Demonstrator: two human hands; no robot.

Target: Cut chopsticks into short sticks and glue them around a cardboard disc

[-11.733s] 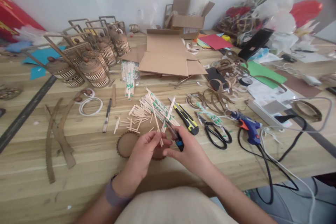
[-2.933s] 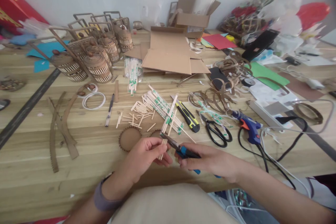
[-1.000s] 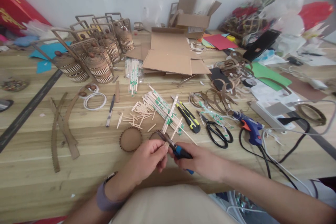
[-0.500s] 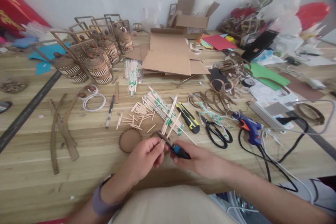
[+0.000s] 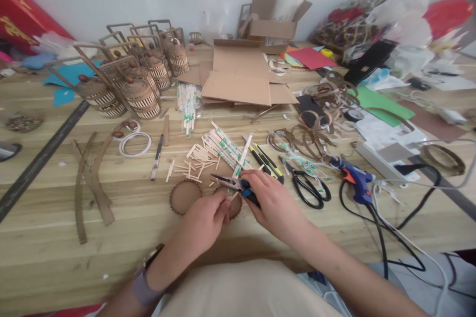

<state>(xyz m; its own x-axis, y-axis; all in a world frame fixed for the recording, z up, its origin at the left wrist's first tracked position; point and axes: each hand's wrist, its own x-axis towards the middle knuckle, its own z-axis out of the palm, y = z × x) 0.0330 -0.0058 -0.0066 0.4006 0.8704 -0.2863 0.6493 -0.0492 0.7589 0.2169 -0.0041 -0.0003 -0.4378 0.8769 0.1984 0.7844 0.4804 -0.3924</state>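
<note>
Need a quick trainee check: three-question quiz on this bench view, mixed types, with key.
1. Name it: which tool does the right hand hold?
2. True or false: in the picture, the scissors lie left of the glue gun.
3. Count: how many toothed cardboard rounds show by the left hand?

Key:
1. Pliers.
2. True.
3. Two, one partly hidden.
</note>
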